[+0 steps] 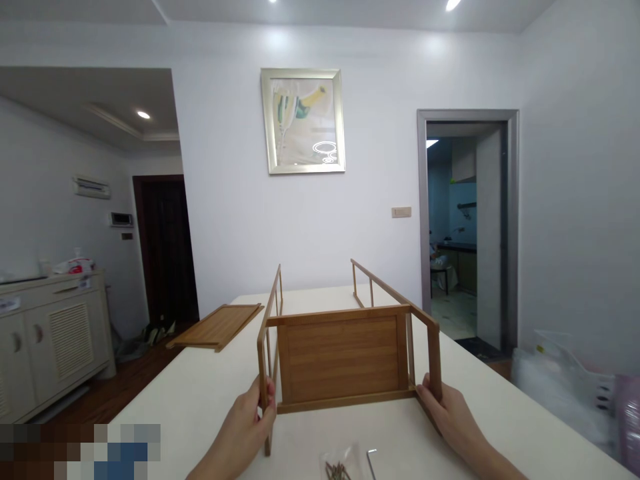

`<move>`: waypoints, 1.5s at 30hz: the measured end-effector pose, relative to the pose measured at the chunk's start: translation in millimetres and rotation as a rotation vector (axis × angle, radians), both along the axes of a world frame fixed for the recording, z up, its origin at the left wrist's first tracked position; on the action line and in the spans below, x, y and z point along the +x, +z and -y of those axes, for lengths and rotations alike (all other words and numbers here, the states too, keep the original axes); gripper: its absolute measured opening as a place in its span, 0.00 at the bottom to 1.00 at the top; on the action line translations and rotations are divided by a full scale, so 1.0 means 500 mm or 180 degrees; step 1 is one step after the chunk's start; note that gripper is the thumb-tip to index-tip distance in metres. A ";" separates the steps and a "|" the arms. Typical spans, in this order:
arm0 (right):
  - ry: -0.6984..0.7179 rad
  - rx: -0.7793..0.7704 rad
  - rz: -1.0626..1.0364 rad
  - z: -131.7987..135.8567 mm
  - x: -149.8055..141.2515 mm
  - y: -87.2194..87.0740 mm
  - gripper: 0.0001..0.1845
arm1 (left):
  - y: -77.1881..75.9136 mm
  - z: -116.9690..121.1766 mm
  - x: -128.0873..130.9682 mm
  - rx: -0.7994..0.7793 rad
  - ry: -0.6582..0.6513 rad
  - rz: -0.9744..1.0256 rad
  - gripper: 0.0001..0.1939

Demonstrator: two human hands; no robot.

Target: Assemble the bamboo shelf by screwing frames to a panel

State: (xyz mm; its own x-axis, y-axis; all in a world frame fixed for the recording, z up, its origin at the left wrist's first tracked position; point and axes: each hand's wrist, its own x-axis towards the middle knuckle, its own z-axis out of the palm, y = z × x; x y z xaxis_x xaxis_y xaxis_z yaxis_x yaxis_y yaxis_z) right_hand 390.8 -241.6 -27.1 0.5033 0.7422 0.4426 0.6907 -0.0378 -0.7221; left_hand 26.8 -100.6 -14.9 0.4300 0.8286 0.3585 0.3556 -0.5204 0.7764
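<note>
A wooden shelf frame (425,317) lies on the white table, with two long ladder-like sides joined by a wooden panel (343,357) that stands on edge between them. My left hand (250,417) is closed round the near end of the left side. On the right, my right hand (450,413) grips the near end of the other side, thumb near the panel's lower corner. Close to me lie a clear bag of screws (340,467) and a hex key (371,460), both partly cut off by the lower edge of the view.
More wooden panels (217,327) lie at the table's left edge. The white table (170,400) reaches toward the wall. A white cabinet (60,333) stands at left. Plastic-wrapped items (565,380) are at right, beyond the table edge, near an open doorway (450,267).
</note>
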 end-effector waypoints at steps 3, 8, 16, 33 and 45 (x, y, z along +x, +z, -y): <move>-0.0035 0.0087 0.0002 0.005 -0.002 0.006 0.19 | 0.003 0.001 0.000 -0.0008 -0.0048 -0.0006 0.09; -0.0379 0.0580 -0.0113 0.014 0.008 0.013 0.18 | 0.014 0.009 -0.001 0.0013 0.0077 -0.0145 0.13; -0.0506 0.0592 -0.0009 0.012 0.012 0.012 0.20 | 0.006 -0.002 -0.011 0.0124 0.0497 -0.0276 0.12; -0.0505 0.0503 0.0150 0.017 -0.004 0.023 0.20 | 0.003 -0.003 -0.020 -0.0275 0.0437 0.0067 0.07; -0.0505 0.0842 0.0131 0.017 0.018 0.009 0.19 | 0.037 0.032 -0.018 -0.0200 0.0222 -0.0427 0.06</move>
